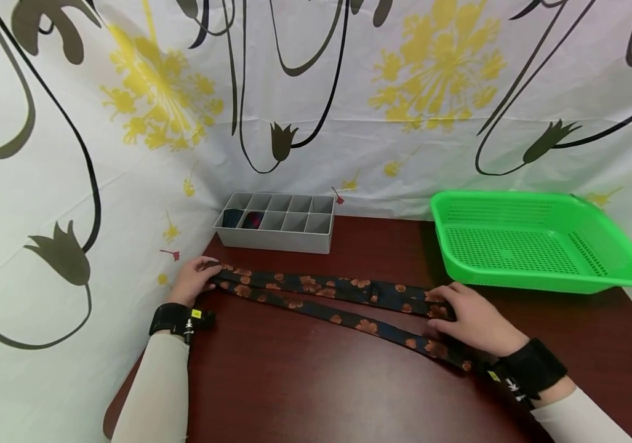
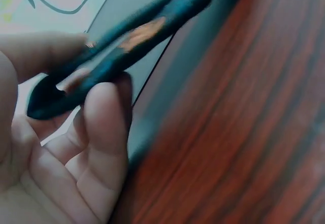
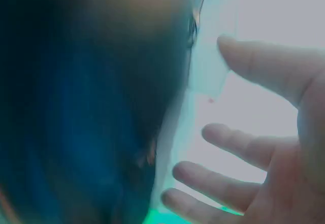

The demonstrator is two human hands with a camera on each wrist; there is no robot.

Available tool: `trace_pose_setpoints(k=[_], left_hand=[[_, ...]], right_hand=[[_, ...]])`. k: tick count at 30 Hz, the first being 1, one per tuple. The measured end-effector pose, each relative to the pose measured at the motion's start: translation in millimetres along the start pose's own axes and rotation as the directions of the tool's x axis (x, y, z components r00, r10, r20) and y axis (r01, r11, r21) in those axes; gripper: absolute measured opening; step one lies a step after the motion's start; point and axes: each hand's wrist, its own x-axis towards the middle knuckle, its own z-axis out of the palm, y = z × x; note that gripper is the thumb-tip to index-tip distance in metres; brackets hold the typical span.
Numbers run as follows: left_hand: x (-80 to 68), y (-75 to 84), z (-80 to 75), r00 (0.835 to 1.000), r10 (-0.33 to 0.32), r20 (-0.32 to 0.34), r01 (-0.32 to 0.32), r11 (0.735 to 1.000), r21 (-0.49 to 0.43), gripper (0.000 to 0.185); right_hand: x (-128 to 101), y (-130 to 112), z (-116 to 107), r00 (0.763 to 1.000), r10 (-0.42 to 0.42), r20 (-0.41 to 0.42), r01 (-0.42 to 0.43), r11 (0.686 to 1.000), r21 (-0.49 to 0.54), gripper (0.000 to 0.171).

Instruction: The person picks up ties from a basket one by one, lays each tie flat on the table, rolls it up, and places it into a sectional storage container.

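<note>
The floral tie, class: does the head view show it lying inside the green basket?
No; the tie stretches over the table from the left hand to the right hand, outside the basket.

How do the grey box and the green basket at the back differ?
The grey box is split into small compartments; the green basket is one undivided space. The box's front wall is solid, while the basket's floor is perforated. The basket looks larger than the box. Both are open-topped and sit upright.
</note>
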Motion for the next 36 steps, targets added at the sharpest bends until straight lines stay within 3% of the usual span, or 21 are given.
trace_pose_setpoints(k=[4, 7, 10, 15, 19, 23, 27, 31, 34, 36], left_hand=[[7.4, -10.7, -0.6, 0.997, 0.067, 0.023, -0.067, 0.997, 0.021, 0.049], [4.2, -6.3, 2.1, 0.994, 0.106, 0.038, -0.108, 0.992, 0.061, 0.052], [3.0, -2.4, 4.4, 0.993, 0.113, 0.039, -0.117, 0.984, 0.138, 0.055], [4.2, 0.9, 6.4, 0.996, 0.089, -0.004, -0.086, 0.966, 0.243, 0.063], [5.7, 0.5, 9.0, 0.998, 0.063, -0.005, -0.061, 0.978, 0.199, 0.064], [6.5, -1.6, 13.2, 0.999, 0.033, 0.023, -0.036, 0.990, 0.138, 0.061], [6.4, -1.6, 17.2, 0.999, 0.035, 0.019, -0.037, 0.991, 0.132, 0.051], [7.6, -1.8, 19.6, 1.000, 0.027, 0.009, -0.028, 0.994, 0.107, 0.042], [9.6, -2.7, 19.6, 1.000, 0.016, 0.009, -0.017, 0.997, 0.075, 0.043], [10.8, -2.8, 19.3, 1.000, 0.007, 0.002, -0.007, 0.999, 0.045, 0.043]], right_hand=[[0.7, 1.3, 9.9, 0.995, -0.029, 0.093, 0.027, 1.000, 0.013, 0.091], [1.0, 11.6, 12.0, 0.994, -0.014, 0.106, 0.019, 0.999, -0.047, 0.098], [2.0, 20.3, 8.7, 0.994, 0.022, 0.103, -0.019, 0.999, -0.034, 0.083], [2.8, 28.7, -1.6, 0.975, 0.013, 0.221, -0.049, 0.986, 0.158, 0.024], [4.2, 28.6, -4.2, 0.976, -0.041, 0.214, -0.002, 0.980, 0.197, 0.020], [5.2, 23.2, 0.1, 0.980, -0.071, 0.187, 0.046, 0.990, 0.135, 0.035], [5.1, 17.9, 2.1, 0.971, -0.079, 0.225, 0.056, 0.992, 0.109, 0.030], [3.9, 14.6, -6.5, 0.985, -0.091, 0.149, 0.076, 0.992, 0.102, 0.029], [1.7, 10.7, -17.4, 0.984, -0.113, 0.136, 0.082, 0.973, 0.216, 0.029], [0.1, 7.1, -22.6, 0.964, -0.184, 0.190, 0.097, 0.915, 0.393, 0.026]])
